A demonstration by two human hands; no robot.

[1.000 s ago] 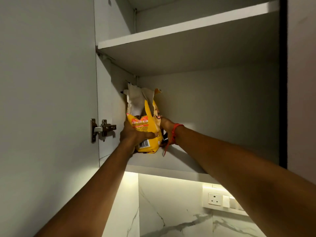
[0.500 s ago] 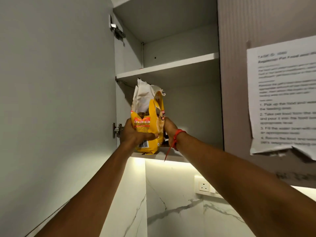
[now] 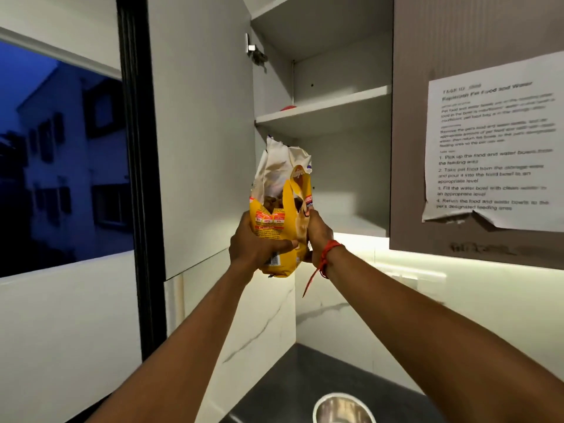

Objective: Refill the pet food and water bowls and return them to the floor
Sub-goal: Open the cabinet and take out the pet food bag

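Gripping food bag [image 3: 276, 230] with both hands: left hand [image 3: 254, 245] wrapped round the lower front, right hand [image 3: 317, 233] clamped on the opposite side. Hanging upright in mid-air just outside the open cabinet [image 3: 341, 71], torn top gaping, kibble visible inside. Likely mid-carry down to the steel bowl [image 3: 343, 409] on the dark counter [image 3: 290, 374] below. Hold upright on the way down: open mouth, nothing to stop a spill. Grip low for support, avoid squeezing the top. Position over the bowl first, then tip slowly from one corner of the tear. Only one bowl in view.
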